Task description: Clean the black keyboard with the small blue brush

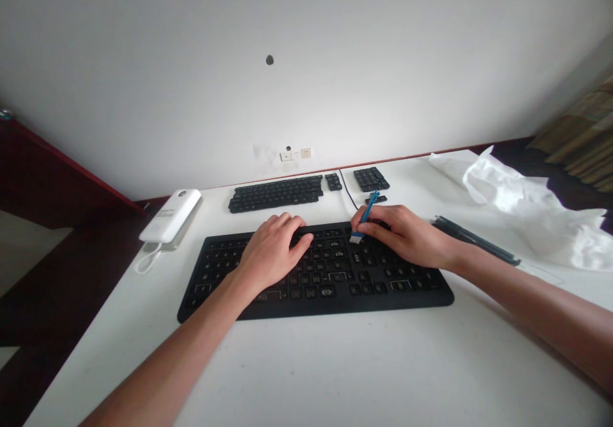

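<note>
A black keyboard base (306, 307) with its keycaps off lies on the white table, its bare key sockets showing. My left hand (272, 248) rests palm down across its upper middle, thumb apart and fingers reaching to the back edge. Between the thumb and fingers of my right hand (400, 229) is a small blue-handled brush (369, 207). The brush's pale bristles touch the sockets right of centre. Behind the base, loose black keycaps lie grouped in a large block (278, 193), a small cluster (333, 182) and a number-pad block (371, 179).
A white power bank (171, 216) with a looped cable stands at the table's left edge. Black strip-like pieces (474, 240) lie right of the base, beside a crumpled white plastic bag (541, 207). A thin black cable (348, 189) runs back toward the wall.
</note>
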The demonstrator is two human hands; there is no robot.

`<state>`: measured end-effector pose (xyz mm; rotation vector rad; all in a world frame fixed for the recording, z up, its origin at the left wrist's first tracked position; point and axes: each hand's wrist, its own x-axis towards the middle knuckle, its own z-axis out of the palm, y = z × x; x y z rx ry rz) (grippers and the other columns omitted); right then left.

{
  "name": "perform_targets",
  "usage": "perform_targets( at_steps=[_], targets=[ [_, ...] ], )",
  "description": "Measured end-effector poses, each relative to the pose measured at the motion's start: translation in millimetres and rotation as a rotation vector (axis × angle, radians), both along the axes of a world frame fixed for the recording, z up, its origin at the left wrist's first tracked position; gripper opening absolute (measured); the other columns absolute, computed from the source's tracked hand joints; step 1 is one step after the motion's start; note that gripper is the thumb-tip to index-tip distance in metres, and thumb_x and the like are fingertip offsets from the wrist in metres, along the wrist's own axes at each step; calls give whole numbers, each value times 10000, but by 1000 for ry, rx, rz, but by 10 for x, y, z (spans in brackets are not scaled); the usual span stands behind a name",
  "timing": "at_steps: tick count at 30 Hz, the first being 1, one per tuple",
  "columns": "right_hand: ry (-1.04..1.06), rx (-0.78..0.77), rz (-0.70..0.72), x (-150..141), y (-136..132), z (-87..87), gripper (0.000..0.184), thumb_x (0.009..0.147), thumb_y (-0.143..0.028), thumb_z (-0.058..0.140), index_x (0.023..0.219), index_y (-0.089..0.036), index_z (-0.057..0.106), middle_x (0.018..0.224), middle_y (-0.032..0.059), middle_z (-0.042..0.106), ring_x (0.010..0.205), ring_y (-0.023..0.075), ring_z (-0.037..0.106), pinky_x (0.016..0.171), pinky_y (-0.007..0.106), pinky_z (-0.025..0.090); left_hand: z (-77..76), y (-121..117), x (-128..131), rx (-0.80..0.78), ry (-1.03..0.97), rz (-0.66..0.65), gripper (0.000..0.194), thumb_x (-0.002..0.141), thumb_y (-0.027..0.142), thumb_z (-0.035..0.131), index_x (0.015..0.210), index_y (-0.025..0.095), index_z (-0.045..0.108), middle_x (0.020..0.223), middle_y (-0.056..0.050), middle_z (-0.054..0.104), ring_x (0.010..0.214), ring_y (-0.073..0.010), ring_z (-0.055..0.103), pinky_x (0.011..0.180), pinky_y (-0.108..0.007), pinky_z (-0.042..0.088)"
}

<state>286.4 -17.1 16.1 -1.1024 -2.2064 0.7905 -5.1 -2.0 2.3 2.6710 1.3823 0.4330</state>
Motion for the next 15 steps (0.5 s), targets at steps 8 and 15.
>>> perform_targets(
  at_steps=[8, 15],
  targets=[
    [4, 10, 16, -35, -32, 57, 283, 1069, -422, 468, 1051, -226, 670, 1041, 42, 743, 966, 223, 684, 906, 355, 517, 5, -5, 1, -10, -5, 3, 256, 1076, 417, 478, 1128, 220, 632, 1089, -61, 661, 1042, -260, 625, 922, -417, 517],
    [-6, 22, 21, -53, -44, 80, 274, 1064, -406, 473, 1036, -226, 678, 1032, 44, 743, 956, 225, 688, 894, 355, 518, 13, -5, 6, -9, -1, 2, 254, 1077, 416, 475, 1130, 221, 630, 1085, -61, 661, 1044, -261, 624, 919, -416, 515]
  ],
)
